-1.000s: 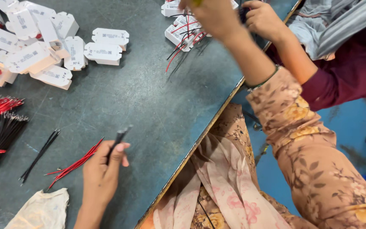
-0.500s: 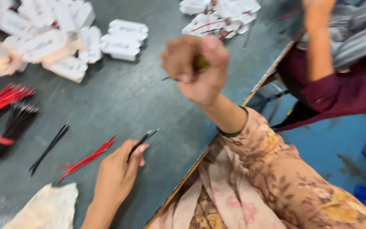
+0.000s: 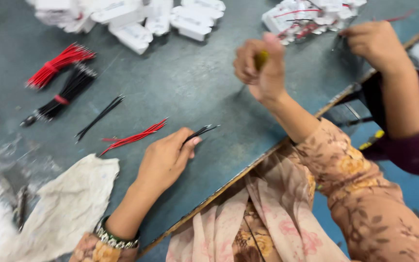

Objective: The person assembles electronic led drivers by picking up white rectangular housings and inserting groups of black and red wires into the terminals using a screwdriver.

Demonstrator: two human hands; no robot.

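Since half a second ago our right hand (image 3: 263,65) has drawn in from its raised spot toward the middle of the worktop (image 3: 190,87), its grip clamped in a fist on a small yellow-green tool (image 3: 261,58) whose tip we cannot make out in the blur; it now sits at about two o'clock from our left hand (image 3: 166,157). The left hand has barely shifted: its grip stays pinched on a few thin black wires (image 3: 201,132), their stiff ends poking out toward two o'clock, low over the grey, scuffed surface. With tool and wires now near each other, the two look ready to meet. At nine o'clock from the left hand lies a loose fan of red wires (image 3: 134,137), glossy and straight, and beyond it loose black ones (image 3: 100,116). Banded bundles of red (image 3: 56,64) and black (image 3: 59,99) lie at ten o'clock. White moulded plastic housings (image 3: 136,19) pile at twelve; a limp pale cloth (image 3: 66,204) lies at seven. Another person's hand (image 3: 377,43) works at one o'clock.
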